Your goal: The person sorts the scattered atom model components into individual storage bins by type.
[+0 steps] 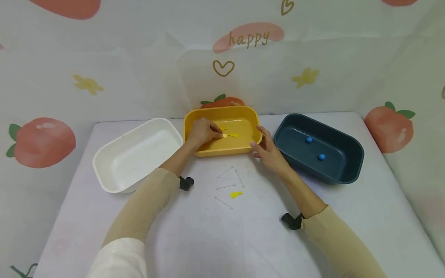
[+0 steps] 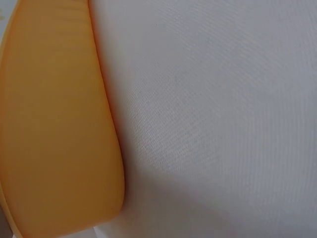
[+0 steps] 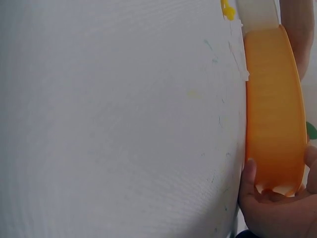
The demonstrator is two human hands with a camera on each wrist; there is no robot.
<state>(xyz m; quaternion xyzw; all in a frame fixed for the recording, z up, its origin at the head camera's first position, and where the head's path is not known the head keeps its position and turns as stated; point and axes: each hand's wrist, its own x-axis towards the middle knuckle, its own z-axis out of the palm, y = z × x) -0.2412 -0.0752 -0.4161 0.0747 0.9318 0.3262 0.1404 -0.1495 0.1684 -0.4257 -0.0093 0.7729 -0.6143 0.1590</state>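
Observation:
My left hand [image 1: 203, 132] reaches into the yellow basin [image 1: 222, 152]. Its thumb and fingertips pinch a small pale yellow piece [image 1: 225, 135], whose kind is too small to tell. Beside that lies a bright yellow piece [image 1: 233, 135], with another thin yellow piece [image 1: 224, 129] just behind. My right hand [image 1: 268, 153] grips the basin's right end. In the right wrist view, the right thumb [image 3: 249, 173] lies on the orange-looking basin wall [image 3: 275, 109], with fingers around the end. The left wrist view shows only the basin's side [image 2: 59, 119] and the cloth.
A white basin [image 1: 114, 181] stands at the left, and a dark blue basin [image 1: 342, 175] holding two blue balls [image 1: 321, 157] at the right. Several thin white sticks like cotton swabs [image 1: 226, 186] and a small yellow piece [image 1: 236, 195] lie on the white table in front.

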